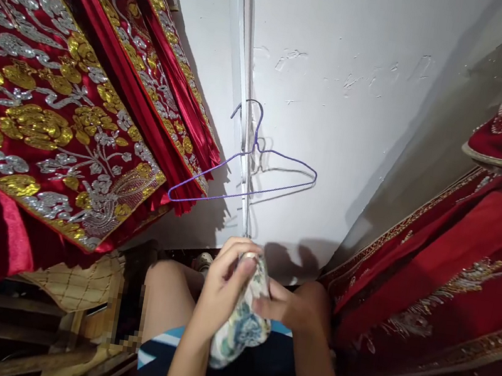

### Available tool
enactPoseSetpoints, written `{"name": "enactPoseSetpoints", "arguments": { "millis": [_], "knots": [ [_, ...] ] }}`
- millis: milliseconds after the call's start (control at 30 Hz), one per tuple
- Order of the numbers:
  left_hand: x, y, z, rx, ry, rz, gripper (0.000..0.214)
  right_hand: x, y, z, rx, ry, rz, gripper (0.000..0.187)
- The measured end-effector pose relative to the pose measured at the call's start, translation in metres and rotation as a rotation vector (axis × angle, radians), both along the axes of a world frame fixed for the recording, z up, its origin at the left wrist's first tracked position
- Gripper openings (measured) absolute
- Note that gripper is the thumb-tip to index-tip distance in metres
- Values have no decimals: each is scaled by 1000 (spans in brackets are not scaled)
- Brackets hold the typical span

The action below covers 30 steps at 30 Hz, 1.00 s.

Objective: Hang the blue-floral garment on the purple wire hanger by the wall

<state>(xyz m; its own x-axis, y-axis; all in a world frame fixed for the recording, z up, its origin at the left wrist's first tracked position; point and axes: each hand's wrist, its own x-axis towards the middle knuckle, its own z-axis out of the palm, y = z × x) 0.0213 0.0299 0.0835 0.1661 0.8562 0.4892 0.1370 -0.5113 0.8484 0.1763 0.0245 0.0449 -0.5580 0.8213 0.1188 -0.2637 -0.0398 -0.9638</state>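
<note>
While gripping a bunched floral cloth [240, 332] at its upper end with the fingers of the left hand [227, 279], thumb over the front, also pinches its right side with the fingers of the right hand [284, 308], slightly blurred. Holds it above dark blue shorts [274, 370] with pale stripes, with its lower end pointing toward the waist. Has only modest room sideways, between the left thigh [170, 293] and the right knee [315, 293]. Comes near the lower edge of a white panel [338, 119], with bare, scuffed surface stretching open ahead and to the right. Faces a purple hanger [256, 144] across the middle of that opening, apart from the fingers, with its hook crossing a pale metal strip [240, 34] and its left corner overlapping red fabric in view. Is hemmed in at left by red garments with gold and silver embroidery [42, 123], ending in a slanted hem well apart from the hands, and at right by red garments with pale beadwork [435, 287], nearer the right knee. Shows farther out, at lower left, a tan quilted cushion [78, 281] and wooden slats [66, 359].
</note>
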Motion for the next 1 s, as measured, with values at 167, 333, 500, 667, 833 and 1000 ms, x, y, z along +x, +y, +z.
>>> {"name": "enactPoseSetpoints", "arguments": {
  "millis": [167,333,500,667,833,1000],
  "knots": [
    [-29,-12,-21,-118,150,-246,47,15,-1,6,-78,22,305,49],
    [-58,-37,-56,-277,671,-356,33,55,1,25,47,61,256,41],
    [-107,-38,-71,-290,873,-170,29,70,9,69,260,-378,-63,15],
    [-137,-15,-43,-214,1045,42,34,48,61,76,426,-491,-489,39],
    [-147,12,5,-61,1129,269,38,32,137,47,554,-541,-636,52],
    [-149,37,29,30,979,332,48,42,149,26,590,-621,-852,8]
  ]
}}
